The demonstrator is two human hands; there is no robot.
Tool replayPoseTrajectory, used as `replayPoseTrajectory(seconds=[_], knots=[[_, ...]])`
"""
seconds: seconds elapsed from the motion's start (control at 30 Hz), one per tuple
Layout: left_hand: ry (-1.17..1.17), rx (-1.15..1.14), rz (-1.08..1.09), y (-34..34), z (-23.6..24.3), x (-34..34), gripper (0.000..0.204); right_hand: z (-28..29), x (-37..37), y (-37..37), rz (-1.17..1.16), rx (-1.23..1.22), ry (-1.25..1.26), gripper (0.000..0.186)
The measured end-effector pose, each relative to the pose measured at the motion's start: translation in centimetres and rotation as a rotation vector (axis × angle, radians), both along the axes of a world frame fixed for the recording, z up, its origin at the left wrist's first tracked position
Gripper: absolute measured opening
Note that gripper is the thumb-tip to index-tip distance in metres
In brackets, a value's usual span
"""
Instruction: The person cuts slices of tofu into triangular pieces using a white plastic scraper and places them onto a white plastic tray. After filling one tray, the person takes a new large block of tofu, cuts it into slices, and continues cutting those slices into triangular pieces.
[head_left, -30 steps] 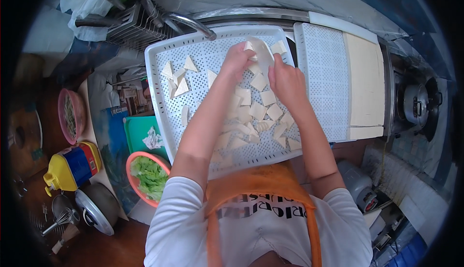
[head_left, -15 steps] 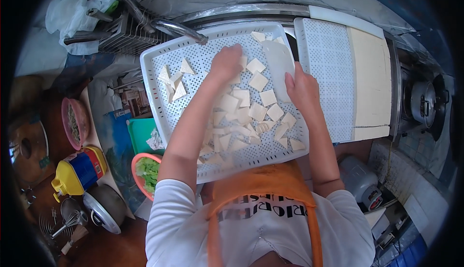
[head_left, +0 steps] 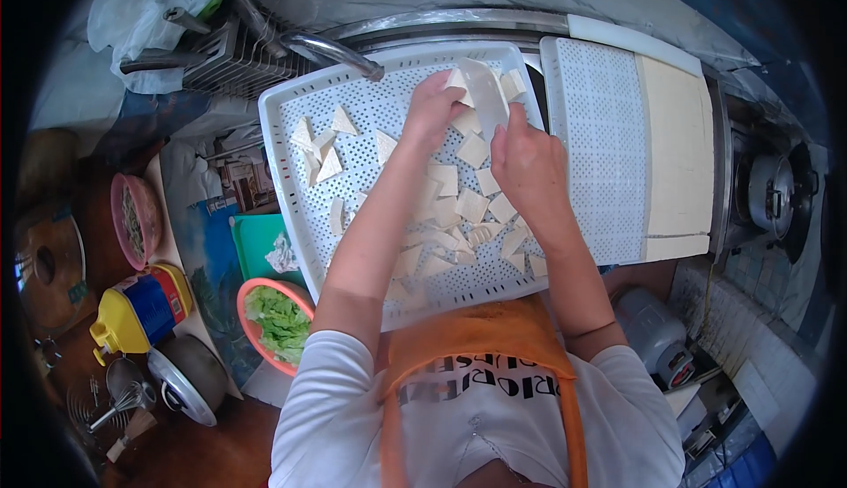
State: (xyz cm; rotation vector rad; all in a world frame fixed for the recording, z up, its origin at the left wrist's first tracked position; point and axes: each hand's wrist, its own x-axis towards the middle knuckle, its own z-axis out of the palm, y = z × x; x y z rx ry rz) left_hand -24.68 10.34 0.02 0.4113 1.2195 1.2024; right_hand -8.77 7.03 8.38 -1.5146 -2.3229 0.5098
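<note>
My left hand [head_left: 431,113] is closed on a pale tofu piece [head_left: 458,85] over the upper part of a white perforated tray [head_left: 286,170]. My right hand [head_left: 529,161] grips a cleaver [head_left: 488,89], its broad blade right beside that piece; its handle is mostly hidden by my fingers. Several loose squares and triangles [head_left: 472,206] of tofu lie spread about the tray beneath my forearms, with a small group of triangles [head_left: 326,157] at the left.
A second perforated tray [head_left: 591,144] with a pale slab [head_left: 675,153] adjoins at right, before a stove pot [head_left: 768,192]. A faucet [head_left: 335,54] overhangs the tray. At left are a lettuce bowl [head_left: 278,325], green board [head_left: 256,241], yellow jug [head_left: 132,311] and pink bowl [head_left: 132,214].
Since half a second ago my left hand has moved up and rightward onto a piece. My right hand has brought the cleaver leftward from the tray's right edge to beside it.
</note>
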Motion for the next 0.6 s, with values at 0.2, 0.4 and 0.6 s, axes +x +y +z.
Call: replayPoseTrajectory(seconds=[0.2,0.4,0.6], knots=[[-0.047,0.051,-0.016,0.1,-0.8,0.0,0.033,-0.2,-0.4,-0.1,-0.001,0.028,-0.005,0.019],[-0.058,0.074,0.028,0.8,-2.3,0.3,0.035,-4.3,-1.5,1.7,0.024,0.1,-0.035,0.021],[1.576,0.285,-0.102,0.3,-2.7,-2.1,0.033,-4.4,1.6,3.3,-0.052,0.014,0.092,0.031]])
